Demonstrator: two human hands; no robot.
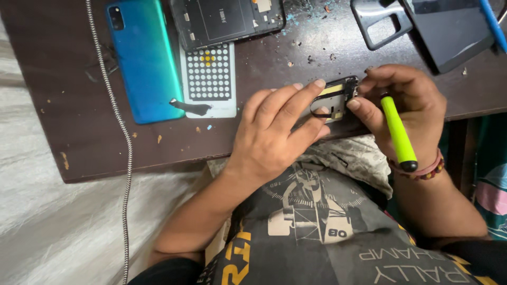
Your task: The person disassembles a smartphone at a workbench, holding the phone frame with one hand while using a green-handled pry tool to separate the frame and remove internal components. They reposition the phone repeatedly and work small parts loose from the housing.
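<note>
My left hand (277, 132) grips a small black phone frame part (338, 96) with a yellow strip and a thin black cable, at the near edge of the dark brown table (79, 121). My right hand (404, 108) holds a bright green-handled tool (397, 132), its tip at the right side of the part; its fingers also touch the part. The part is largely covered by my fingers.
A blue phone back cover (143, 58) lies at the left, beside a white tray of small round holes (209, 79). An opened phone body (227, 21) and dark phone pieces (438, 29) lie at the far edge. A braided cable (122, 132) runs down the left. Small debris dots the table.
</note>
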